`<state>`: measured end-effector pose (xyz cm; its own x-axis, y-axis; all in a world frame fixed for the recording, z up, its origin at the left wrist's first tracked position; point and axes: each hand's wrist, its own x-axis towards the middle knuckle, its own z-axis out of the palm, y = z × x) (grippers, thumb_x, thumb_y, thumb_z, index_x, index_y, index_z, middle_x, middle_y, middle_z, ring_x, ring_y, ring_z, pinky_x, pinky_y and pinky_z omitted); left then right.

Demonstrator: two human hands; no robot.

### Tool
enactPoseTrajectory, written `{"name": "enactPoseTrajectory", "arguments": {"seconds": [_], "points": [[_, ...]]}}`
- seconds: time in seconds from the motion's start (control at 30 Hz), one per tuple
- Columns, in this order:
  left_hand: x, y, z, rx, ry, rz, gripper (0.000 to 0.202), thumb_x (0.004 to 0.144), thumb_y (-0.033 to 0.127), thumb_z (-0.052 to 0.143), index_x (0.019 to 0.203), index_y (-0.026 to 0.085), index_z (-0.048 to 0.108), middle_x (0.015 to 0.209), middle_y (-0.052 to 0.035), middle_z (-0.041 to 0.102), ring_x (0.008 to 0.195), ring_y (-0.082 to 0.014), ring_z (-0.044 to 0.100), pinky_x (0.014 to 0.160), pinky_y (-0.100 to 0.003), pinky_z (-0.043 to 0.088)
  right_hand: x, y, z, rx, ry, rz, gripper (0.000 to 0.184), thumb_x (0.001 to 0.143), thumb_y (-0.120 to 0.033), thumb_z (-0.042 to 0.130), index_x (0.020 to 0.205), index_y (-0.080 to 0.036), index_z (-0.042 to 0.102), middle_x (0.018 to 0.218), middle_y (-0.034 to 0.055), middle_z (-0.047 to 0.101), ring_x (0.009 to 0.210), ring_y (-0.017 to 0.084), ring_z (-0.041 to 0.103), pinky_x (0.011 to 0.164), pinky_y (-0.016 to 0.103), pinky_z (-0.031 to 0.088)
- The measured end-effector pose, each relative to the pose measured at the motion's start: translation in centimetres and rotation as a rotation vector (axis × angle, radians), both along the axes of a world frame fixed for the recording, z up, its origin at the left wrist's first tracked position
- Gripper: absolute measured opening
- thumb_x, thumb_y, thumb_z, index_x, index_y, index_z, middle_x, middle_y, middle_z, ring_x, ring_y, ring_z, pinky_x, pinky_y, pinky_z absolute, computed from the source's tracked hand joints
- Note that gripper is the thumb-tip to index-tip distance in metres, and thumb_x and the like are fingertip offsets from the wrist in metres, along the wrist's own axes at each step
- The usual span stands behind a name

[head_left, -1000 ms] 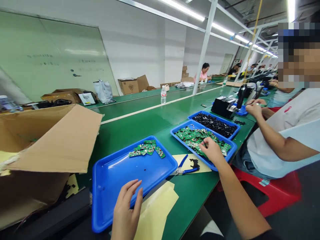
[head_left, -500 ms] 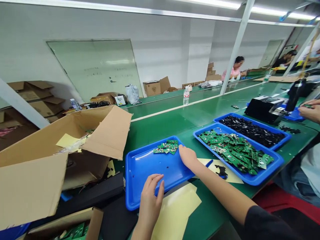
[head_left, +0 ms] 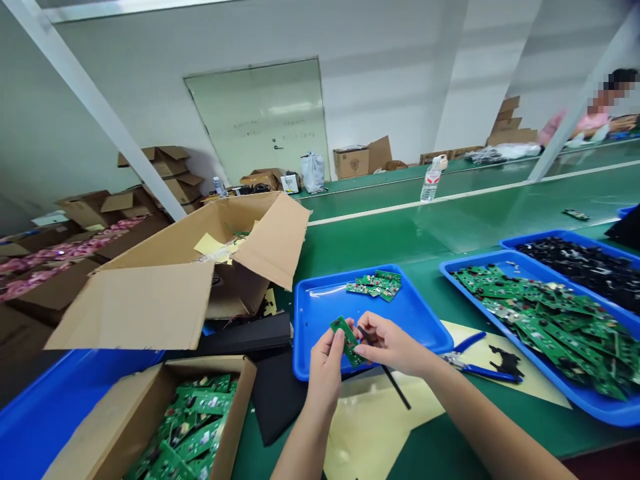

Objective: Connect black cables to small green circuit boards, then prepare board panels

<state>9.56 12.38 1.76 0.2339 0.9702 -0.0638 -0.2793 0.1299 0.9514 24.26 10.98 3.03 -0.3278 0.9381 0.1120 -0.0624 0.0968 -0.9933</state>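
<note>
My left hand pinches a narrow green circuit board above the front edge of a blue tray. At the board's right side, my right hand has its fingers closed on a thin black strip, whose tail hangs down toward the front. Whether the strip touches the board is hidden by the fingers. Several more circuit boards lie in a small pile at the tray's far right. Yellow paper sheets are spread under my hands.
Right of the tray, blue-handled pliers lie on paper beside a black scrap. Beyond stand a blue tray heaped with boards and another with black parts. A carton of boards and a large open carton are at left.
My right hand has come back from the tray's right side to the front and now holds a black strip. My left hand, empty before, now holds a circuit board. The view has swung right to left.
</note>
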Motion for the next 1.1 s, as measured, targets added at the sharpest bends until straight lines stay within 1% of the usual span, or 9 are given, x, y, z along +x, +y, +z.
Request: {"name": "enactPoseTrajectory", "arguments": {"seconds": [0.17,0.27,0.37,0.47,0.63,0.73,0.83,0.9,1.1], "points": [[-0.2,0.3,0.5,-0.085,-0.154,0.15,0.029,0.068,0.036,0.064,0.086,0.013,0.067,0.088,-0.0085,0.068,0.084,-0.0194,0.063,0.078,-0.03,0.047,0.0,0.2,-0.7,0.014,0.088,-0.208,0.024,0.079,-0.04,0.053,0.08,-0.016,0.047,0.072,0.001,0.056,0.062,0.011,0.057,0.059,0.026,0.048],[-0.3,0.4,0.6,-0.107,-0.119,0.131,0.03,0.068,0.034,0.065,0.09,0.013,0.066,0.083,-0.0079,0.068,0.074,-0.0165,0.063,0.072,-0.028,0.048,0.4,0.5,-1.3,0.016,0.124,-0.318,0.026,0.077,-0.041,0.055,0.083,-0.017,0.049,0.066,-0.0002,0.057,0.053,0.011,0.057,0.052,0.026,0.048],[-0.3,0.3,0.6,-0.127,-0.06,0.079,0.032,0.069,0.033,0.064,0.094,0.014,0.065,0.083,-0.0072,0.068,0.067,-0.0137,0.061,0.061,-0.023,0.047,0.6,0.6,-1.8,0.022,0.066,-0.362,0.031,0.077,-0.042,0.053,0.093,-0.016,0.053,0.063,-0.001,0.055,0.049,0.011,0.055,0.049,0.025,0.048],[-0.1,0.0,0.8,-0.144,-0.028,0.041,0.033,0.068,0.034,0.064,0.095,0.015,0.065,0.082,-0.0063,0.067,0.06,-0.0107,0.058,0.055,-0.021,0.045,0.6,0.3,-2.1,0.035,-0.034,-0.379,0.035,0.079,-0.04,0.049,0.103,-0.015,0.055,0.065,-0.0003,0.055,0.05,0.011,0.055,0.05,0.026,0.049],[0.2,-0.3,0.9,-0.198,-0.005,-0.034,0.032,0.067,0.033,0.065,0.093,0.014,0.065,0.07,-0.0033,0.063,0.057,-0.0107,0.056,0.058,-0.023,0.046,0.9,-0.2,-2.2,0.103,-0.203,-0.398,0.041,0.084,-0.035,0.04,0.119,-0.016,0.05,0.068,0.0009,0.054,0.052,0.012,0.055,0.053,0.027,0.05],[0.3,-0.4,0.9,-0.239,-0.022,-0.074,0.035,0.067,0.032,0.065,0.096,0.013,0.064,0.064,-0.0018,0.061,0.056,-0.0105,0.056,0.059,-0.023,0.045,1.0,-0.3,-2.4,0.147,-0.279,-0.398,0.046,0.086,-0.032,0.036,0.129,-0.017,0.039,0.069,0.0008,0.054,0.051,0.011,0.055,0.053,0.027,0.049],[0.5,-0.5,0.9,-0.296,-0.039,-0.104,0.037,0.067,0.031,0.065,0.1,0.013,0.062,0.068,-0.0034,0.062,0.057,-0.0113,0.058,0.059,-0.023,0.045,1.0,-0.4,-2.4,0.183,-0.321,-0.352,0.054,0.086,-0.028,0.036,0.137,-0.019,0.02,0.068,-0.001,0.054,0.053,0.012,0.055,0.054,0.026,0.05],[0.6,-0.5,0.9,-0.336,-0.045,-0.121,0.037,0.068,0.03,0.064,0.101,0.012,0.062,0.073,-0.0054,0.064,0.061,-0.013,0.059,0.059,-0.024,0.046,0.9,-0.5,-2.4,0.246,-0.351,-0.337,0.057,0.087,-0.025,0.035,0.139,-0.019,0.012,0.069,-0.0007,0.055,0.058,0.013,0.055,0.058,0.027,0.05],[0.6,-0.6,0.7,-0.364,-0.076,-0.173,0.033,0.07,0.028,0.062,0.099,0.012,0.061,0.079,-0.0068,0.065,0.059,-0.0118,0.058,0.057,-0.024,0.047,1.1,-1.0,-2.2,0.51,-0.557,-0.238,0.053,0.088,-0.021,0.032,0.138,-0.017,0.014,0.073,0.0019,0.059,0.062,0.014,0.055,0.062,0.027,0.047]]}}
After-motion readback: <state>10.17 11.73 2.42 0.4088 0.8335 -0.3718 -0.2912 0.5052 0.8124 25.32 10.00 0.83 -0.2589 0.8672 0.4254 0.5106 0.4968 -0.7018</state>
